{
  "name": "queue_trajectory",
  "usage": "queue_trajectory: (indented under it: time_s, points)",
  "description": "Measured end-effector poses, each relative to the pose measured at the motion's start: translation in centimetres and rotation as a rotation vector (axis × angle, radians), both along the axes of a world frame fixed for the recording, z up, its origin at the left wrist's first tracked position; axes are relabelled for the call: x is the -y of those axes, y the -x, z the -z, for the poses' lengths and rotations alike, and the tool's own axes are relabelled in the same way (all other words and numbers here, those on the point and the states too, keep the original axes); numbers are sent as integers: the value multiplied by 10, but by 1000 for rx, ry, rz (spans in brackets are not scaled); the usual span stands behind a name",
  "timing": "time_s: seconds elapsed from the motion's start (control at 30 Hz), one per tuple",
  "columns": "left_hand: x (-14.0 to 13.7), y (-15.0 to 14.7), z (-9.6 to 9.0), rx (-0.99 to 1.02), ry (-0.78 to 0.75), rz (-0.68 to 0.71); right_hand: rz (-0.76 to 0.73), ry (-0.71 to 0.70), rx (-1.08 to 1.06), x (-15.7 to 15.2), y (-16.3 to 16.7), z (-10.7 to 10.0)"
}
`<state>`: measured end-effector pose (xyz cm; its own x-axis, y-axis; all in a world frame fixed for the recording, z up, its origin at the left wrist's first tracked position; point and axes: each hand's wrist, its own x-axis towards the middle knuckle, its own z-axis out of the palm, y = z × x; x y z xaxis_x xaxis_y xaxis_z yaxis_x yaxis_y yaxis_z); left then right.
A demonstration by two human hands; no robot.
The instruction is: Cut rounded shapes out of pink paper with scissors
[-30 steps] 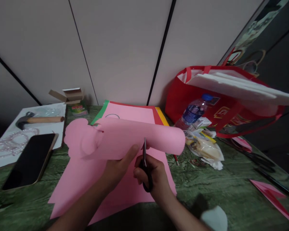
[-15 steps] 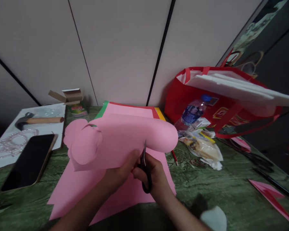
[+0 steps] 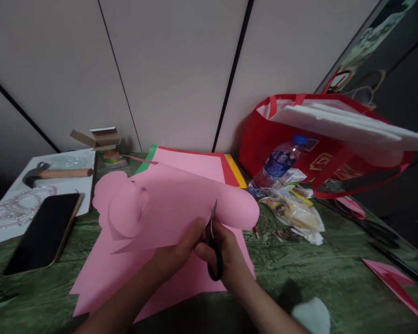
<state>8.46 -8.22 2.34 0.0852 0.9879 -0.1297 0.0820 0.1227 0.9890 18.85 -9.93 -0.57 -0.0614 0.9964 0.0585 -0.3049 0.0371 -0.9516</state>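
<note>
A curled pink paper sheet point(image 3: 181, 199) is held up above the table, its right end rolled over and scalloped petal-like curves at its left end. My left hand point(image 3: 186, 243) is closed on the sheet's near edge, thumb on top. Black-handled scissors point(image 3: 214, 253) are in my right hand point(image 3: 228, 250), fingers through the loops. Their blades point up and away, against the paper just right of my left thumb. How far the blades are apart is hard to make out. More pink sheets point(image 3: 181, 278) lie stacked underneath.
On the left are a phone point(image 3: 43, 234), a hammer point(image 3: 59, 173), bead strings point(image 3: 21, 206) and a small opened box point(image 3: 109, 148). At the right stand a water bottle point(image 3: 278, 162) and a red bag point(image 3: 254, 139), near a plastic-wrapped packet point(image 3: 296, 208). Folded pink paper point(image 3: 390, 273) lies far right.
The held sheet has turned and tilted slightly, its far left edge lifting and its near left corner dropping. Both hands and the scissors have shifted a little to the right.
</note>
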Motion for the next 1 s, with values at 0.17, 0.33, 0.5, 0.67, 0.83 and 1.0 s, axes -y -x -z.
queue_trajectory:
  time_s: [0.17, 0.33, 0.5, 0.67, 0.83, 1.0]
  points:
    - [0, 1, 4, -52, 83, -26, 10, 3, 30, 0, 0, -3]
    - [0, 1, 3, -36, 40, -34, 14, 6, 60, 0, 0, -5]
    - [0, 0, -1, -28, 5, 19, 24, 19, 75, 0, 0, -3]
    - [0, 0, -2, -39, -11, -3, 34, 19, 49, 0, 1, -2]
    - [0, -1, -3, -26, 16, -30, 16, 0, 14, 0, 0, -2]
    - [1, 0, 0, -23, 10, -53, 16, 10, 9, 1, 1, -1]
